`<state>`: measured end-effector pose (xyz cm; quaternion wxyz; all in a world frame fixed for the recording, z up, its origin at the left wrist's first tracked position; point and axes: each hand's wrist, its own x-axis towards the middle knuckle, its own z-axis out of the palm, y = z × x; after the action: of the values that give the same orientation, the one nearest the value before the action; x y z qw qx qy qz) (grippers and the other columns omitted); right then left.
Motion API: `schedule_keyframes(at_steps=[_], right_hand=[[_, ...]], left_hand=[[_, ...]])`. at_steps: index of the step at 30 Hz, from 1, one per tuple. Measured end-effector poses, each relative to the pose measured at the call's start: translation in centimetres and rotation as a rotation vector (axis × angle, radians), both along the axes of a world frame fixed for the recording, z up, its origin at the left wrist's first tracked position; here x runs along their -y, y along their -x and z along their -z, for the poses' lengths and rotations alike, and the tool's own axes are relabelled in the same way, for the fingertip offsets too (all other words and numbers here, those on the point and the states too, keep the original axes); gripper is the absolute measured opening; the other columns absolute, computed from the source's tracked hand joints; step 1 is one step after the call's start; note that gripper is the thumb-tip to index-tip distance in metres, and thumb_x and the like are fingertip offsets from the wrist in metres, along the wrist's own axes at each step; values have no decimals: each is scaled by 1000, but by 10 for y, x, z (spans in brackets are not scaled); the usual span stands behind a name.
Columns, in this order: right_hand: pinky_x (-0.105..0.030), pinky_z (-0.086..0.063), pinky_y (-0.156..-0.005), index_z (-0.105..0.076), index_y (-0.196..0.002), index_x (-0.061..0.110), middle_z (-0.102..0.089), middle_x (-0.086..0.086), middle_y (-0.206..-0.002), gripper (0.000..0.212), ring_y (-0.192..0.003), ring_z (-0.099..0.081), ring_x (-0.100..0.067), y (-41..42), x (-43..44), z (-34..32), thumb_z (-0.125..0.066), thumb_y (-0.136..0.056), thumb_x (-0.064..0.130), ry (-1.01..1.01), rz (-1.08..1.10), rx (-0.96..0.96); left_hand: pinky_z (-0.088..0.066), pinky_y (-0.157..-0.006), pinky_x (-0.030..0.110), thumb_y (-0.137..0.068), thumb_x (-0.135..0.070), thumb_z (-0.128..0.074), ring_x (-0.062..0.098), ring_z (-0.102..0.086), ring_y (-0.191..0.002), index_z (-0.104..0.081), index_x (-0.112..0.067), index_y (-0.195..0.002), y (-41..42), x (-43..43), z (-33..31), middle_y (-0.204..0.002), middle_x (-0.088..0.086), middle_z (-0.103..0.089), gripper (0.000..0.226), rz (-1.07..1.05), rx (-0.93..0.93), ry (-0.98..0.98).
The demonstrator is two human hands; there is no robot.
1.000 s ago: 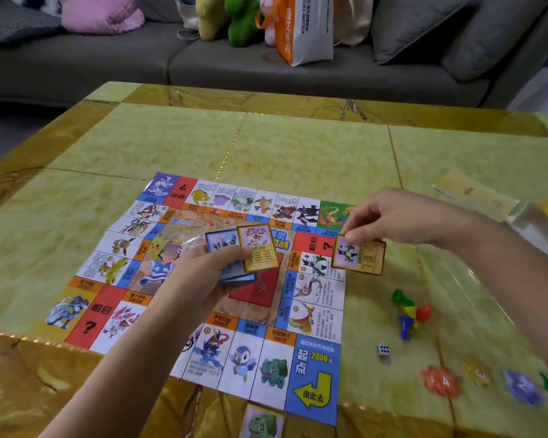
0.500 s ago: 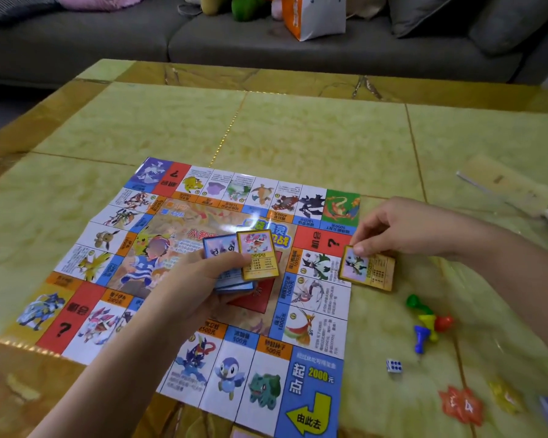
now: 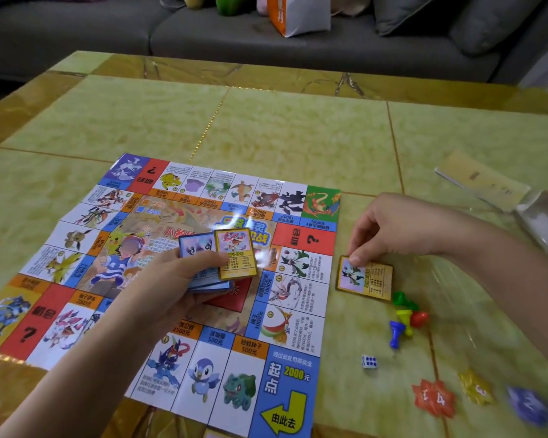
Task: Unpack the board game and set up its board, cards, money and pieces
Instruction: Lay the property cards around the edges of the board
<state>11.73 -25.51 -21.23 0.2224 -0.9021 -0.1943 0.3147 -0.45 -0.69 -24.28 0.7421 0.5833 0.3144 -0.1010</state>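
Right hand [image 3: 402, 229] pinches a card [image 3: 370, 279] just right of the board [image 3: 295, 384]; left hand [image 3: 165, 286] grips the deck [image 3: 233, 254] (release it flat, square to that edge)

Head view, angled forward-down, close above table [image 3: 298, 137]

A table [image 3: 298, 137] with a glossy yellow-green marbled top and amber-brown borders fills the foreground, light glaring off it; behind runs a grey sofa [image 3: 76, 36] with grey cushions [image 3: 424, 11]; an orange-and-white bag [image 3: 301, 14] and plush toys [image 3: 231, 3] sit on its seat.
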Motion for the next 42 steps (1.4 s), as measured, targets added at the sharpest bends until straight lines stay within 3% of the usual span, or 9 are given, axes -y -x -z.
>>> schedule_keyframes(at_steps=[6, 11, 16, 26, 32, 37, 42], right_hand=[[-24, -46, -63, -70, -58, 28, -69, 13, -60, 18, -56, -58, 3, 0, -2, 3, -88, -61, 27, 41, 10, 60], [-23, -44, -63, -72, -61, 26, -69, 9, -62, 15, -59, -58, 0, -3, -2, 2, -87, -62, 26, 30, 17, 22], [-23, -44, -63, -74, -63, 24, -70, 7, -64, 15, -59, -57, 0, -5, -4, 2, -88, -61, 26, 30, 12, 20], [-25, -46, -66, -74, -63, 25, -72, 6, -68, 14, -64, -59, -2, -4, -7, 3, -88, -61, 27, 42, 40, 31], [-25, -46, -71, -75, -72, 20, -73, 4, -74, 14, -71, -62, -7, -6, -4, -1, -86, -65, 27, 57, 47, -15], [-17, -45, -57, -75, -75, 13, -69, 4, -64, 17, -58, -56, -4, -2, 4, -18, -77, -76, 30, -64, 191, -21], [-16, -48, -57, -76, -74, 15, -72, 1, -67, 20, -59, -59, -5, 29, 3, -38, -70, -83, 32, -264, 320, 42]], left_hand=[[-57, -48, 38, -71, -11, -67, 24, -70, -57, -59, 0, -94, -2, 1, 1, -70, 13, -72, 27, 4, -7, -10], [-58, -49, 30, -70, -10, -68, 23, -70, -58, -59, 0, -94, -2, 1, 2, -70, 12, -73, 28, -13, 0, -7], [-57, -51, 40, -72, -10, -67, 24, -70, -57, -59, 0, -96, -2, 1, 0, -72, 14, -73, 27, 7, -10, -1], [-58, -56, 35, -82, -6, -64, 24, -70, -60, -60, 2, -97, -1, -1, 0, -81, 17, -73, 18, -1, -4, 6], [-59, -49, 33, -84, -6, -63, 24, -71, -60, -60, 1, -98, 0, -1, -3, -74, 13, -74, 16, 13, -15, 48], [-58, -50, 35, -79, -8, -65, 23, -71, -63, -60, -1, -100, 3, -6, -10, -78, 13, -73, 22, -2, 21, 109], [-56, -52, 23, -77, -6, -65, 19, -69, -63, -60, -2, -95, 10, -8, -33, -78, 11, -72, 19, -43, 164, 107]])
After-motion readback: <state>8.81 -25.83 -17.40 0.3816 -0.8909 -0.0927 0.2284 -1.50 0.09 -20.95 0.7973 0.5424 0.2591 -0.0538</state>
